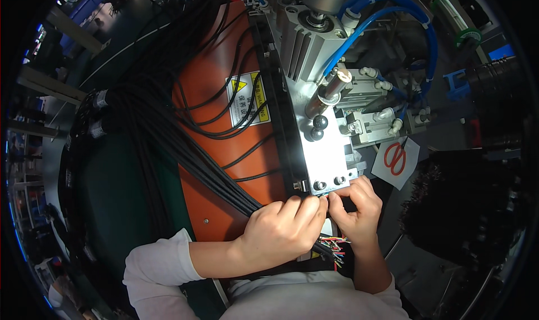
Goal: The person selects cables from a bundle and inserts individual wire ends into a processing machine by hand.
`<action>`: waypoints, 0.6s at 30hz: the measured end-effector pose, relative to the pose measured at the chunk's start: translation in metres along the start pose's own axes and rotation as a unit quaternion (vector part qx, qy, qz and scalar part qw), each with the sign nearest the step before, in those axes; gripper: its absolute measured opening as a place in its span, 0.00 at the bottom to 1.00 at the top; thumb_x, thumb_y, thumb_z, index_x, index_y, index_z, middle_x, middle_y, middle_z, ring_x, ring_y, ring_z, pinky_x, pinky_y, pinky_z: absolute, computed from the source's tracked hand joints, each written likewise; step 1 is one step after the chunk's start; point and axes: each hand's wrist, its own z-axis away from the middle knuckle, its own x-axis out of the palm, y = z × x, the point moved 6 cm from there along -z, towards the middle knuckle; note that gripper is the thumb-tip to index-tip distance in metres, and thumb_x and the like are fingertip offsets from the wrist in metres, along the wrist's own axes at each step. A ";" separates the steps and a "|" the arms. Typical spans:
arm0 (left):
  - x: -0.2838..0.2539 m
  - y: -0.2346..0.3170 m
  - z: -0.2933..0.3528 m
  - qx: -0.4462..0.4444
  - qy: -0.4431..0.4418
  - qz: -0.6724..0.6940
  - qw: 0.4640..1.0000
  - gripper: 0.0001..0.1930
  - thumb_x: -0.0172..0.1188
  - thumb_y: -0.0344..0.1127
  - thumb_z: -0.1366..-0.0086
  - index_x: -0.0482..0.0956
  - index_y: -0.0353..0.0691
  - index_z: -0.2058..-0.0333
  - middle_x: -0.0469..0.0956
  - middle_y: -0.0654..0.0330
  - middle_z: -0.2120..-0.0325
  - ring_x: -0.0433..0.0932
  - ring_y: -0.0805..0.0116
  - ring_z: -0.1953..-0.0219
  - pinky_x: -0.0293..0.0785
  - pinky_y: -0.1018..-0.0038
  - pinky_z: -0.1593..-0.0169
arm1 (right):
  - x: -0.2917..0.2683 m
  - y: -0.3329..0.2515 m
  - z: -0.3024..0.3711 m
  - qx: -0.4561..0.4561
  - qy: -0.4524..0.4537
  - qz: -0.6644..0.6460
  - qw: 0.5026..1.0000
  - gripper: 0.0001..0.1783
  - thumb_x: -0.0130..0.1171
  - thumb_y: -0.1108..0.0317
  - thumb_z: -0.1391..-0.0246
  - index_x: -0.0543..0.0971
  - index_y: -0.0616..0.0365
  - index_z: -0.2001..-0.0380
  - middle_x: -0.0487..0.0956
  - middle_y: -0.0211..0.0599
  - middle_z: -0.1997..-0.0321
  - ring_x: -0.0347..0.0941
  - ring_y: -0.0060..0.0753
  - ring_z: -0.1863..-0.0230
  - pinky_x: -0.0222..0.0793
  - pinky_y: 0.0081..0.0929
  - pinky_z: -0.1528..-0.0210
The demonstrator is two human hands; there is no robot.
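Observation:
My left hand (pixel 286 224) is closed, its fingertips pinched at the front edge of a bright metal plate (pixel 328 157) on the machine. Close against it is my right hand (pixel 359 207), thumb and fingers bent together under the same edge. A bit of thin coloured wires (pixel 324 195) shows between the two sets of fingertips. What my right fingers grip is hidden. A bundle of black cables (pixel 208 176) runs beneath my left hand. Below my palms the bundle's fanned coloured wire ends (pixel 336 247) stick out.
An orange machine cover (pixel 213 151) with a warning label (pixel 248 98) lies left of the plate. An air cylinder (pixel 311 44) and blue air hoses (pixel 432 44) stand behind. Red-handled scissors (pixel 396 158) rest on white paper at right, near a dark bundle (pixel 460 207). A wire spool (pixel 457 19) is far right.

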 end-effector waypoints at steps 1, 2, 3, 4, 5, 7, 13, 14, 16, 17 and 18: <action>0.000 0.000 -0.002 0.004 0.007 0.004 1.000 0.15 0.58 0.31 0.50 0.82 0.38 0.61 0.61 0.69 0.82 0.63 0.79 0.82 0.58 0.83 0.82 | 0.000 0.002 0.002 0.001 0.001 0.001 1.000 0.06 0.62 0.80 0.63 0.75 0.61 0.80 0.72 0.34 0.80 0.69 0.36 0.76 0.64 0.28 0.70; -0.001 0.001 -0.003 0.008 0.014 0.009 1.000 0.14 0.58 0.30 0.50 0.82 0.38 0.62 0.61 0.69 0.82 0.63 0.79 0.82 0.58 0.83 0.82 | -0.001 0.007 0.003 0.018 0.003 -0.016 1.000 0.05 0.61 0.81 0.62 0.75 0.62 0.80 0.72 0.34 0.80 0.68 0.33 0.76 0.64 0.27 0.70; 0.001 0.000 -0.003 0.008 0.010 0.006 1.000 0.14 0.58 0.30 0.50 0.82 0.38 0.62 0.61 0.69 0.82 0.63 0.79 0.82 0.58 0.83 0.82 | 0.002 0.012 0.005 0.034 0.004 -0.037 0.999 0.05 0.61 0.81 0.61 0.75 0.62 0.80 0.72 0.34 0.80 0.68 0.31 0.76 0.63 0.25 0.70; 0.000 -0.001 -0.003 0.014 0.019 0.008 1.000 0.14 0.59 0.30 0.50 0.82 0.38 0.63 0.61 0.69 0.82 0.63 0.79 0.82 0.58 0.83 0.82 | 0.004 0.014 0.007 0.035 0.005 -0.041 0.999 0.05 0.61 0.81 0.61 0.75 0.62 0.80 0.72 0.34 0.80 0.68 0.31 0.76 0.63 0.25 0.70; 0.001 -0.001 -0.002 0.020 0.028 0.011 0.999 0.13 0.59 0.29 0.50 0.82 0.38 0.64 0.61 0.69 0.82 0.63 0.79 0.83 0.58 0.83 0.82 | 0.008 0.023 0.009 0.101 0.004 -0.108 0.989 0.04 0.60 0.81 0.59 0.74 0.63 0.79 0.72 0.33 0.80 0.68 0.27 0.76 0.63 0.23 0.70; 0.003 -0.001 -0.002 0.024 0.041 0.014 0.999 0.12 0.59 0.29 0.51 0.82 0.38 0.65 0.61 0.69 0.82 0.64 0.79 0.83 0.58 0.83 0.82 | 0.017 0.043 0.020 0.205 0.000 -0.245 0.948 0.03 0.58 0.79 0.54 0.74 0.65 0.78 0.72 0.30 0.78 0.65 0.20 0.76 0.61 0.19 0.70; 0.001 -0.005 -0.003 0.025 0.058 0.025 0.998 0.08 0.59 0.30 0.52 0.79 0.36 0.70 0.68 0.69 0.80 0.68 0.80 0.80 0.63 0.84 0.78 | 0.024 0.054 0.032 0.289 -0.020 -0.307 0.906 0.03 0.57 0.79 0.54 0.74 0.65 0.73 0.72 0.33 0.76 0.67 0.21 0.73 0.63 0.20 0.68; 0.002 -0.005 -0.002 0.027 0.059 0.024 0.998 0.08 0.59 0.30 0.52 0.79 0.36 0.70 0.68 0.69 0.80 0.68 0.80 0.80 0.63 0.84 0.78 | 0.018 0.046 0.026 0.226 -0.017 -0.204 0.952 0.04 0.57 0.79 0.54 0.74 0.65 0.72 0.73 0.33 0.75 0.68 0.22 0.73 0.64 0.20 0.67; 0.003 -0.008 -0.002 0.006 0.044 0.053 0.998 0.13 0.60 0.30 0.52 0.81 0.37 0.65 0.72 0.68 0.77 0.70 0.77 0.80 0.63 0.81 0.78 | 0.010 0.021 0.013 0.135 0.047 -0.170 0.975 0.04 0.60 0.79 0.55 0.75 0.64 0.73 0.75 0.36 0.73 0.71 0.28 0.71 0.66 0.23 0.65; 0.001 -0.009 -0.002 0.000 0.024 0.052 0.998 0.13 0.60 0.29 0.52 0.82 0.37 0.65 0.74 0.68 0.76 0.71 0.78 0.80 0.63 0.81 0.77 | 0.011 0.021 0.011 0.122 0.031 -0.152 0.980 0.04 0.60 0.78 0.54 0.75 0.64 0.73 0.75 0.37 0.72 0.71 0.28 0.71 0.66 0.23 0.65; -0.003 -0.008 -0.002 0.006 0.026 0.054 0.998 0.13 0.60 0.29 0.52 0.82 0.37 0.65 0.74 0.68 0.76 0.71 0.78 0.80 0.63 0.81 0.77 | 0.010 0.020 0.010 0.111 0.019 -0.131 0.985 0.04 0.60 0.78 0.53 0.75 0.64 0.73 0.75 0.37 0.72 0.71 0.28 0.71 0.66 0.23 0.66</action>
